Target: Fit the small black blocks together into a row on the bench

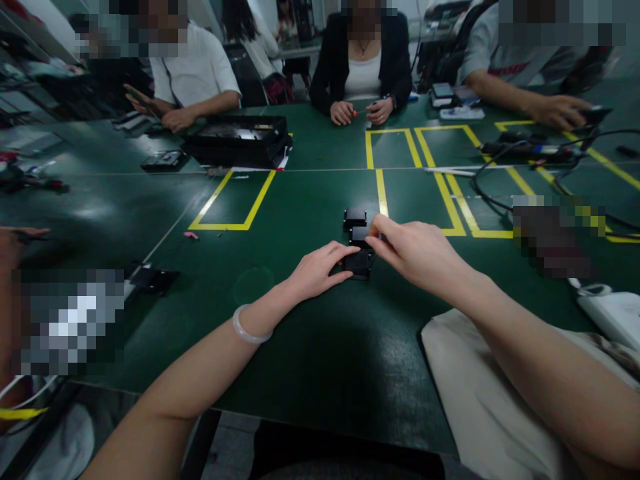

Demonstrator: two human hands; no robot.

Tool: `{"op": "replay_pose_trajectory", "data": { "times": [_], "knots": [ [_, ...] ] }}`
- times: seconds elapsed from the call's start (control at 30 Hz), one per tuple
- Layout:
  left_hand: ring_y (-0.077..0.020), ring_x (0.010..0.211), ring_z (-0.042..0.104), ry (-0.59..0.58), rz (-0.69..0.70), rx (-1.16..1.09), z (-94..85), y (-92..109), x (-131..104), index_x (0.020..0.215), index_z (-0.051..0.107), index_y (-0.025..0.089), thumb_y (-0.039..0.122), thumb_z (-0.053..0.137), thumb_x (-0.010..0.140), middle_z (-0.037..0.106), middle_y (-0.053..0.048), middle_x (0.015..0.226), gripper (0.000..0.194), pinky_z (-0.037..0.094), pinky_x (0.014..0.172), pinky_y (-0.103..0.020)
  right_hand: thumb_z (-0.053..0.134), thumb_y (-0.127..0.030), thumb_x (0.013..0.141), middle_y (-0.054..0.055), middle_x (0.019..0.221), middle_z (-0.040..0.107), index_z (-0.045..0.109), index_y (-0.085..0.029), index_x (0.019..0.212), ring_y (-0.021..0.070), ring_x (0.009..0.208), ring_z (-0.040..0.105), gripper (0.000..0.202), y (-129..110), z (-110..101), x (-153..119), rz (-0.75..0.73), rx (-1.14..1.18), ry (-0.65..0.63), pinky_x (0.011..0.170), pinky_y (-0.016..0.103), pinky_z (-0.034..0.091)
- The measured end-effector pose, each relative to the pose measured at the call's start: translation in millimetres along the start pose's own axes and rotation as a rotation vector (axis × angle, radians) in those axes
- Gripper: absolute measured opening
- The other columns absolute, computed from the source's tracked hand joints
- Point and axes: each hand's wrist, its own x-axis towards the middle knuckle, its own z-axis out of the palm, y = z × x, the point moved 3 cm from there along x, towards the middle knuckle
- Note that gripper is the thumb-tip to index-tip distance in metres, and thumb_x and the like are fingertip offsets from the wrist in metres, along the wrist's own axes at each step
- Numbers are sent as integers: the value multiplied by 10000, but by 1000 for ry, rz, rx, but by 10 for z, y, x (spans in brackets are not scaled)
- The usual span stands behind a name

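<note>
Three small black rectangular blocks lie in a rough column on the green table: the far block (355,215), the middle block (359,236) and the near block (357,265). My left hand (320,268), with a pale bangle on its wrist, holds the near block, forefinger at its far edge and thumb at its left side. Pinched together, the fingers of my right hand (407,250) are at the right end of the middle block, just above the near one. What they hold, if anything, is hidden.
Yellow tape outlines (380,190) mark the green table (310,360). A black open-topped case (240,140) stands at far left. Black cables (480,183) and a white device (613,313) are at right, near beige cloth (465,373). Several people sit around the table.
</note>
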Motion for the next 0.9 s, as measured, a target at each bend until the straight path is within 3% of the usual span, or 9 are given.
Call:
{"op": "replay_pose_trajectory", "data": {
  "times": [0.37, 0.63, 0.9],
  "knots": [
    [-198, 1017, 575, -3, -5, -5, -17, 15, 3, 1367, 414, 275, 328, 541, 918, 534, -66, 1189, 469, 493, 836, -312, 341, -310, 954, 7, 723, 659, 505, -202, 1053, 163, 578, 572, 219, -22, -28, 2, 17, 63, -7, 516, 259, 239],
    [-202, 1016, 577, 9, 1, 0, 1, -3, 7, 1346, 418, 260, 335, 544, 915, 543, -65, 1180, 455, 495, 835, -315, 369, -402, 964, 16, 721, 660, 502, -206, 1023, 181, 622, 601, 245, -20, -10, 6, -6, 63, -27, 526, 254, 237],
    [-198, 1008, 578, 5, -1, 11, 12, -2, 7, 1349, 413, 254, 333, 558, 908, 543, -59, 1177, 471, 492, 835, -314, 375, -399, 961, 29, 743, 670, 519, -205, 1042, 192, 646, 614, 255, -38, -37, 59, -1, 0, -66, 524, 257, 230]
  ]
}}
